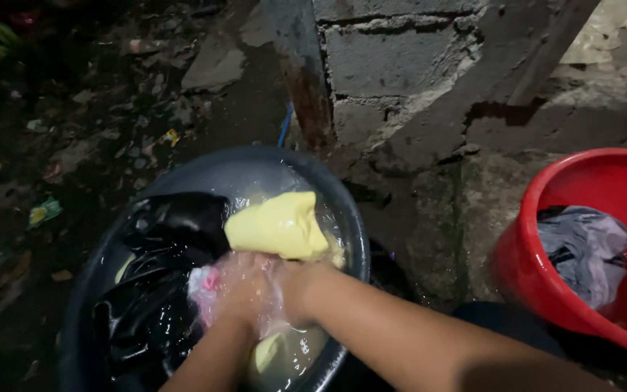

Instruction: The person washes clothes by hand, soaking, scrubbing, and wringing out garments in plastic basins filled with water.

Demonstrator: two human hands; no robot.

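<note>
Over the dark wash basin, both hands meet in soapy water. The left hand and right hand are bunched tight on a pale pink cloth, knuckles pressed together, fingers blurred under suds. A yellow garment lies just beyond the hands, its long axis running left to right, nearer the right hand. Black clothing fills the basin's left side. A red tub holding grey laundry stands well apart on the right.
</note>
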